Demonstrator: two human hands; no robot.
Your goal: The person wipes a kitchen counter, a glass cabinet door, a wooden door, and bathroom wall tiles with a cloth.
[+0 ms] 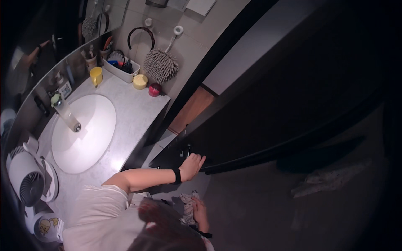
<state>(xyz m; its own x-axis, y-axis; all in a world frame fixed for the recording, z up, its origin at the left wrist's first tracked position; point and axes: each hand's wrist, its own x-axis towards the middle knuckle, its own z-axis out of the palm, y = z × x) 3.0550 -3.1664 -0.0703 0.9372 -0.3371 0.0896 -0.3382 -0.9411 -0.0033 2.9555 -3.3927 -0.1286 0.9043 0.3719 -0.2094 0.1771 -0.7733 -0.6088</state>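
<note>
My left hand point(192, 166), with a black band at the wrist, reaches across to the dark door point(276, 100). Its fingers are curled at the door handle point(189, 149), whose upper part shows just above the hand; the grip itself is partly hidden. Lower down and closer to my body, my right hand point(200, 212) is closed on a crumpled pale cloth point(187, 208), which hangs to the left of the fingers. A dark band also circles that wrist.
Left of me, a pale counter point(136, 111) holds an oval sink point(98, 125) with a faucet point(69, 117), a yellow mug point(96, 75), a white bin point(121, 72), small round containers point(140, 81) and a fan point(27, 178). A grey chenille hand towel point(161, 65) hangs on the wall.
</note>
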